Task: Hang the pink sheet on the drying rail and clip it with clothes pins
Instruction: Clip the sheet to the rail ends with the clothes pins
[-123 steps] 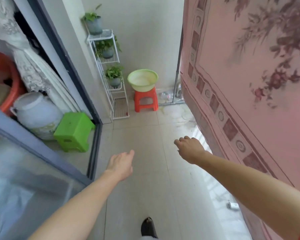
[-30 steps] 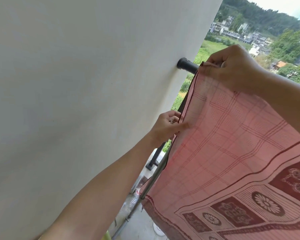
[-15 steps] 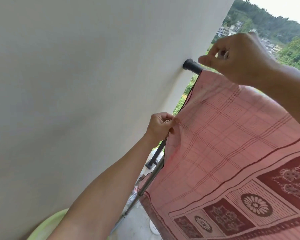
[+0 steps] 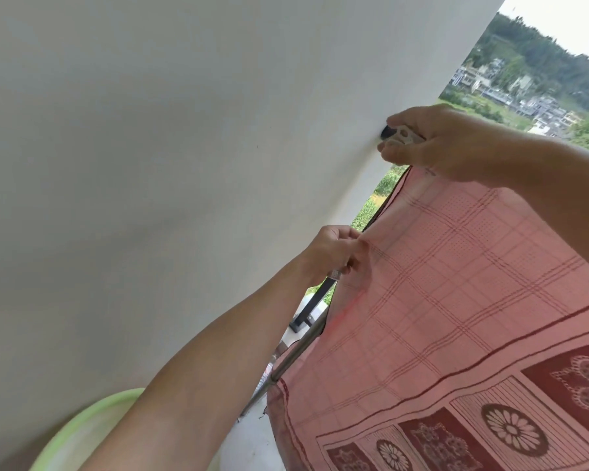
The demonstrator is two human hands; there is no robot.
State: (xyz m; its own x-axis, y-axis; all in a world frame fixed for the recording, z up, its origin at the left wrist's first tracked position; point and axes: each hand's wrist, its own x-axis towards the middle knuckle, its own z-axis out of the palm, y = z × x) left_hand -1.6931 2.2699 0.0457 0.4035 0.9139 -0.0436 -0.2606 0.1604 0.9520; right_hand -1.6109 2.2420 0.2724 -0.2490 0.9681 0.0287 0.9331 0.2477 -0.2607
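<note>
At the wall end: I see only a short black stub of the rail (image 4: 386, 132) where it meets the white wall (image 4: 184, 164); the rest is hidden behind hand and cloth.
Upper grip: the right hand (image 4: 456, 144) is raised at that stub, thumb and fingers squeezing a white clothes pin (image 4: 402, 137) whose tip points at the wall.
Pin contact: I cannot tell whether it touches cloth or rail.
Lower grip: the left hand (image 4: 334, 253) sits beside the wall, fingers curled, pinching the left edge of the cloth; a small pale item (image 4: 335, 274) shows under its fingers, too small for me to name.
Hand spacing: apart, right above left, both along the same edge.
Washing: the pink sheet (image 4: 456, 283) hangs down from rail height and fills the right side of my view, checked lines above, dark red flower border below.
Metal pole: a silver pole (image 4: 293, 355) slants below the left hand, just beside the sheet's edge.
Floor corner: a pale green basin (image 4: 82, 433) shows its rim under the left forearm.
Outdoors: green hills (image 4: 541, 62) and buildings (image 4: 524, 103) at top right.
</note>
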